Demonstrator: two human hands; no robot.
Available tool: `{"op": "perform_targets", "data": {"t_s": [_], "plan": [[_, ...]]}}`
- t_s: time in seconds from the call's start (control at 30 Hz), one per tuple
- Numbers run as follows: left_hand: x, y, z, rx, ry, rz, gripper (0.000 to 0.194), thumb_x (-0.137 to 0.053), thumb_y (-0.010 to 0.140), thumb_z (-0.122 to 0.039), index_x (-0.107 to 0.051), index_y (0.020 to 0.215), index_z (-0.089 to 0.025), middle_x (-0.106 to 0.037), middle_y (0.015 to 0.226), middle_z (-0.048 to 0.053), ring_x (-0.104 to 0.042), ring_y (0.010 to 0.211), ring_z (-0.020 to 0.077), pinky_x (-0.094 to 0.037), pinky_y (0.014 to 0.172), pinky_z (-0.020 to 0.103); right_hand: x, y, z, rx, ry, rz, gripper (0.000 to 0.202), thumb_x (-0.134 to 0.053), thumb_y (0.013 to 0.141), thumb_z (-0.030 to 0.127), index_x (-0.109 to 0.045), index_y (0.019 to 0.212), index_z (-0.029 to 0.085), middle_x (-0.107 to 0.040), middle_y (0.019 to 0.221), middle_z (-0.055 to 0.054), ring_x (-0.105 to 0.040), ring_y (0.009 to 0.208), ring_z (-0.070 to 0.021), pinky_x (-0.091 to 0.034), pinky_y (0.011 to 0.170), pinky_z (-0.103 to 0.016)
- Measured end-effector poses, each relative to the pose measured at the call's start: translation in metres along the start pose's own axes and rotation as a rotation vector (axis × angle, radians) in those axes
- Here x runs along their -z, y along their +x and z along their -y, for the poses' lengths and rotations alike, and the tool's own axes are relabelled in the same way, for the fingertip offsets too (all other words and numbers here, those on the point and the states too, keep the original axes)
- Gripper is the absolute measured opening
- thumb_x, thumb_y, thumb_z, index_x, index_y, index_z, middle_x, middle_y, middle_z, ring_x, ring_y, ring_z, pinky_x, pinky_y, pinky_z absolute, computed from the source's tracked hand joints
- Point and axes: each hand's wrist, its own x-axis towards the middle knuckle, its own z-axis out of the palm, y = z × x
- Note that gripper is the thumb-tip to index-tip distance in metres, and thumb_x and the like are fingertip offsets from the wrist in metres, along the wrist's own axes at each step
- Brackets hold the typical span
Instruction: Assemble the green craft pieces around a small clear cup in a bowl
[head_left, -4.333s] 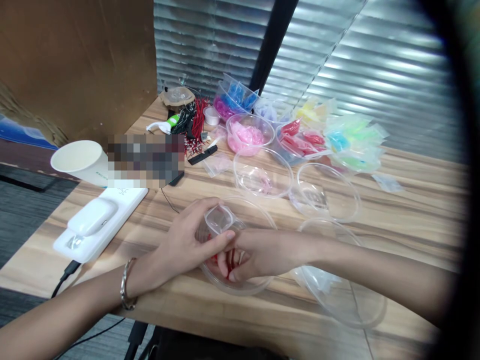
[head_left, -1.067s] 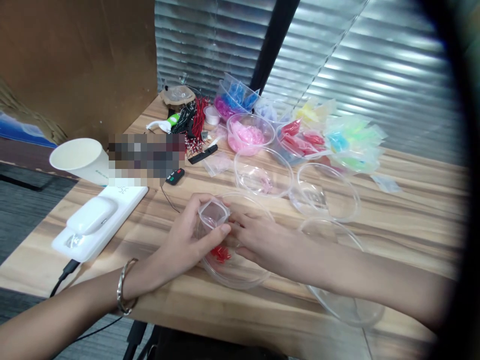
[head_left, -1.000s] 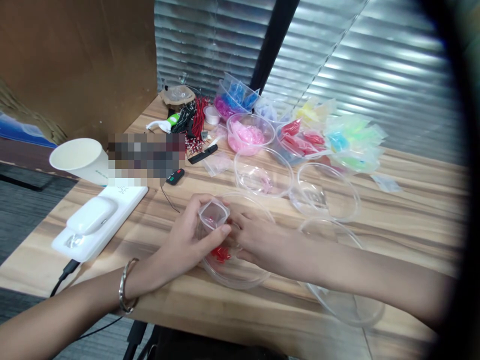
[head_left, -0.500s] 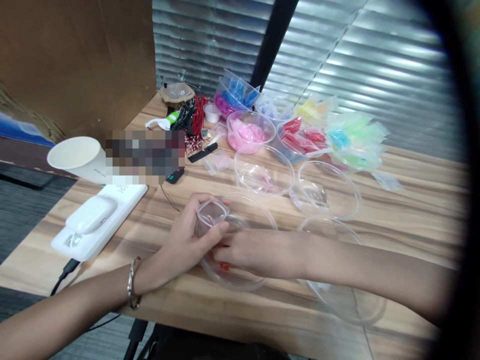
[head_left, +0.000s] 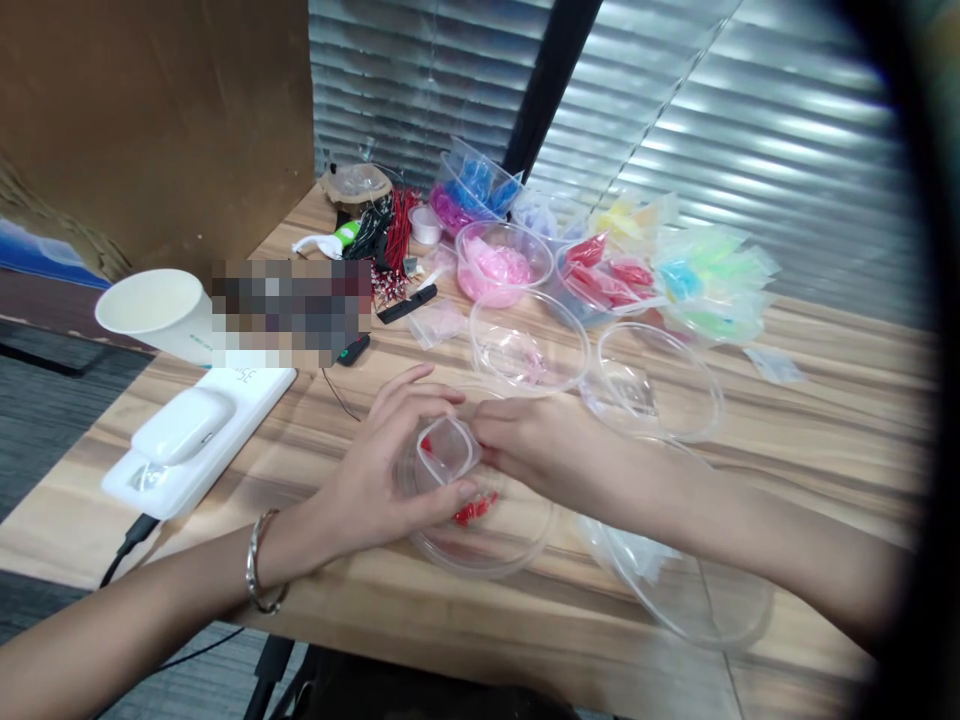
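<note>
My left hand (head_left: 375,465) curls its thumb and fingers around a small clear plastic bag (head_left: 452,455), whose mouth gapes toward me. A bit of red shows inside the bag. Beneath it stands a round clear plastic bowl (head_left: 517,555) with small red pieces (head_left: 474,508) at its bottom. My right hand (head_left: 517,435) is against the bag's right side, close to the left fingertips. Its fingers are bent together, and whatever they hold is hidden.
More clear bowls (head_left: 720,410) stand to the right. Behind are a bowl of pink pieces (head_left: 495,268) and a bowl of red bags (head_left: 607,275). A paper cup (head_left: 154,310) and a white power bank (head_left: 247,400) lie left, with a cardboard box (head_left: 157,120) behind.
My right hand has risen out of the bowl to the bag's right side, uncovering the red pieces. The bag has moved slightly right and down, its mouth wider, with red now inside.
</note>
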Motion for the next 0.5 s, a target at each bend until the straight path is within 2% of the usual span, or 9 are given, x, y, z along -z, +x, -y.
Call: {"op": "perform_targets", "data": {"t_s": [0.07,0.17,0.3,0.37,0.5], "plan": [[0.0,0.0,-0.002,-0.013,0.024,0.015,0.048,-0.073,0.078,-0.036,-0.049,0.117,-0.022,-0.052,0.13,0.01,-0.03,0.139,0.0301,-0.027,0.115,0.055,0.012,-0.004,0.004,-0.011,-0.116,-0.054,0.023,-0.048,0.091,0.007,-0.064,0.103,0.018,-0.065,0.102,-0.006,-0.06,0.09,-0.015,-0.046,0.076,-0.026],[0.001,0.001,-0.006,-0.045,0.069,0.03,0.05,-0.074,0.076,-0.038,-0.05,0.117,-0.022,-0.051,0.129,0.01,-0.028,0.139,0.0305,-0.024,0.116,0.056,0.022,-0.01,0.016,-0.032,-0.231,-0.15,0.018,-0.048,0.091,0.006,-0.063,0.094,0.017,-0.064,0.093,-0.005,-0.059,0.082,-0.0143,-0.044,0.071,-0.025],[0.001,0.002,-0.008,-0.05,0.112,0.037,0.052,-0.073,0.077,-0.041,-0.049,0.119,-0.022,-0.049,0.13,0.011,-0.027,0.138,0.0308,-0.024,0.115,0.056,0.023,-0.011,0.034,0.081,-0.153,-0.266,0.019,-0.049,0.092,0.011,-0.062,0.103,0.018,-0.065,0.096,-0.005,-0.06,0.085,-0.0134,-0.047,0.074,-0.024],[0.001,0.002,-0.008,-0.035,0.126,0.046,0.054,-0.073,0.077,-0.043,-0.047,0.121,-0.023,-0.047,0.131,0.01,-0.026,0.139,0.031,-0.024,0.115,0.057,0.022,-0.01,0.039,0.133,-0.123,-0.271,0.02,-0.05,0.092,0.014,-0.063,0.107,0.018,-0.066,0.1,-0.006,-0.061,0.089,-0.0142,-0.049,0.077,-0.024],[0.0,0.0,-0.007,-0.058,0.14,0.049,0.055,-0.071,0.079,-0.043,-0.045,0.124,-0.024,-0.045,0.133,0.01,-0.023,0.14,0.0308,-0.022,0.116,0.058,0.019,-0.01,0.039,0.12,-0.118,-0.229,0.021,-0.052,0.092,0.016,-0.065,0.109,0.017,-0.067,0.103,-0.008,-0.062,0.093,-0.0151,-0.05,0.078,-0.024]]}}
